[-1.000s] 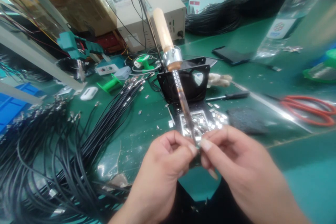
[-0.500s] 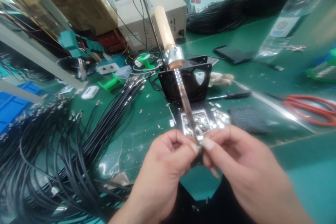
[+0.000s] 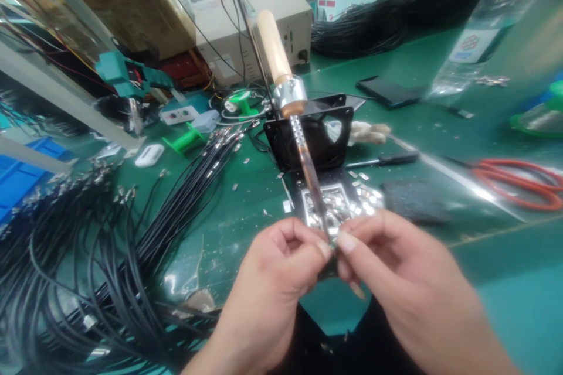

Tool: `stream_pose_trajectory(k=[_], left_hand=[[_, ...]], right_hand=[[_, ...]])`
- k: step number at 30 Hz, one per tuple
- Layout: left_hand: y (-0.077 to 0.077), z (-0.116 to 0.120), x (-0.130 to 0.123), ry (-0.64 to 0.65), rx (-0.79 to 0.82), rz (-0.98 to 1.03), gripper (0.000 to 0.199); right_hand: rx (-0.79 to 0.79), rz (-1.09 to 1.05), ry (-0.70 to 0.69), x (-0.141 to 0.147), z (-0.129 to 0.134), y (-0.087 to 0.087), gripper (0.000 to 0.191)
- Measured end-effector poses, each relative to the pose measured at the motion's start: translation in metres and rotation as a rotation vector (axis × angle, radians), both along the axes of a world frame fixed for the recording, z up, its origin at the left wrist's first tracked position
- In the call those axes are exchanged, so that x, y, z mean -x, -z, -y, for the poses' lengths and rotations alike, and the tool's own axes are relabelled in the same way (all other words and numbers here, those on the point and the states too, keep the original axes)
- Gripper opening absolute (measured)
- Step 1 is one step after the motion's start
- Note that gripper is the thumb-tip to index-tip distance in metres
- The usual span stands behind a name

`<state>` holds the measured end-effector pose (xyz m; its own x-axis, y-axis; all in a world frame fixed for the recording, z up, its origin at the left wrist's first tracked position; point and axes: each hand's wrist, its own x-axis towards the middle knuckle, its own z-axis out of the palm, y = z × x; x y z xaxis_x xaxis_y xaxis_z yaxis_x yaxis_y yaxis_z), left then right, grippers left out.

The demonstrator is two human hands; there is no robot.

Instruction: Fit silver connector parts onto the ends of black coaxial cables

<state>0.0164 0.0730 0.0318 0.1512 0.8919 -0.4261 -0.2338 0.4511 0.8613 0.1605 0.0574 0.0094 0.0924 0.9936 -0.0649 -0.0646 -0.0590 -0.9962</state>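
Observation:
A soldering iron with a wooden handle slants down toward me, its tip ending between my hands. My left hand is closed in a pinch just left of the tip. On the right, my right hand pinches too, its fingertips almost touching the left ones. What the fingertips hold is too small and hidden to name. Behind them, a tray holds small metal pieces, and more pieces lie at its right. A black fan frame stands behind the iron's metal shaft.
Bundles of black cables cover the left side. A screwdriver, red-handled tool, dark pad and black phone-like object lie right. Farther back stand a clear bottle and a beige box.
The view has shifted very slightly. Both hands keep nearly the same pinch by the iron's tip.

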Motion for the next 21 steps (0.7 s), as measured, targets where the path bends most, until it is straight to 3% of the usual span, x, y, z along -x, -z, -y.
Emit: stream_pose_trajectory(k=[21], left_hand=[[0.0044,0.0093,0.0035,0.035,0.022,-0.019,0.023]], right_hand=[[-0.045,0.089,-0.012,-0.0035,0.006,0.0015,0.034]])
